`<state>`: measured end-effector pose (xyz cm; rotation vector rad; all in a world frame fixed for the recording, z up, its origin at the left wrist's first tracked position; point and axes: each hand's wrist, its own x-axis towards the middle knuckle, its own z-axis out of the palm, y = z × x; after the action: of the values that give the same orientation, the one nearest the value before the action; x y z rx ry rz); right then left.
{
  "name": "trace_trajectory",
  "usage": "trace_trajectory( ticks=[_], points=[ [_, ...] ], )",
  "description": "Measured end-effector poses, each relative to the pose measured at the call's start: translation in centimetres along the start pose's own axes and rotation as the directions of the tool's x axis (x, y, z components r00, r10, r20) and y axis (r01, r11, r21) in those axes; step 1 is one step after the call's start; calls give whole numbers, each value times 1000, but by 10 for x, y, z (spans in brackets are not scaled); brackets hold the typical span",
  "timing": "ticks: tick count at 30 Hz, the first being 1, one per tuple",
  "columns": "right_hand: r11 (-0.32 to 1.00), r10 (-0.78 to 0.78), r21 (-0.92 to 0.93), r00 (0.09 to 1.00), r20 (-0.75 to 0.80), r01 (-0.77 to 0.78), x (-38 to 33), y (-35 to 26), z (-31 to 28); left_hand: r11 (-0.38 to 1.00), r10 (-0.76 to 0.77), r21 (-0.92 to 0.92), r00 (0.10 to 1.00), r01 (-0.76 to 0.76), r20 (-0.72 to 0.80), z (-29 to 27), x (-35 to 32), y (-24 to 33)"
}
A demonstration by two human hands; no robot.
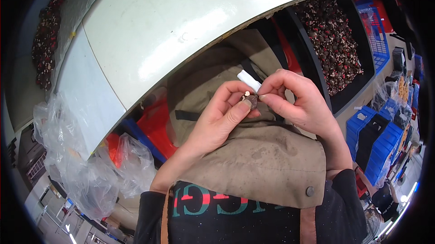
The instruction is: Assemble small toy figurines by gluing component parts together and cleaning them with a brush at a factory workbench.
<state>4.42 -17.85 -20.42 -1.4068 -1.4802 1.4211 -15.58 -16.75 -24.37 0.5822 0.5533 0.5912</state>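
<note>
Evidently the hold is a slight one: the left hand (225,113) pinches a small dark brown piece (254,102) between thumb and fingers, above the apron (272,162). The right hand's (299,101) thumb and forefinger are together at its edge; I cannot tell whether they grip the piece or the white object (248,80) beside it. A sideways tug could roll it from that pinch, dropping it onto the apron, short of the counter (158,26).

And here's the black top (235,230), white-flecked, teal-and-red lettering (220,196) across the chest, dark sleeves (346,203) ending near the elbows; over it, a stained khaki apron (253,167), brown straps (307,226), one round grey stud (310,191)!
</note>
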Motion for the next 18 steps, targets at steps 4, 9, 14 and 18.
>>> trace_trajectory(
  ticks=[4, 9, 14, 18],
  points=[
    [997, 25, 67, 1000, 17, -26, -1, 1, -3, 998, -57, -1, 998, 57, -5, 4, 1, 3],
    [997, 22, 76, 998, 55, -26, -1, 5, -9, 999, -42, -3, 999, 42, 19, 8, 3, 2],
    [997, 10, 74, 999, 53, -14, -1, 4, -11, 999, -45, 25, 999, 44, 21, 8, 4, 2],
    [997, 18, 79, 998, 68, -24, -2, 3, -8, 995, -83, 48, 993, 87, -81, 14, 0, 4]
  ],
)
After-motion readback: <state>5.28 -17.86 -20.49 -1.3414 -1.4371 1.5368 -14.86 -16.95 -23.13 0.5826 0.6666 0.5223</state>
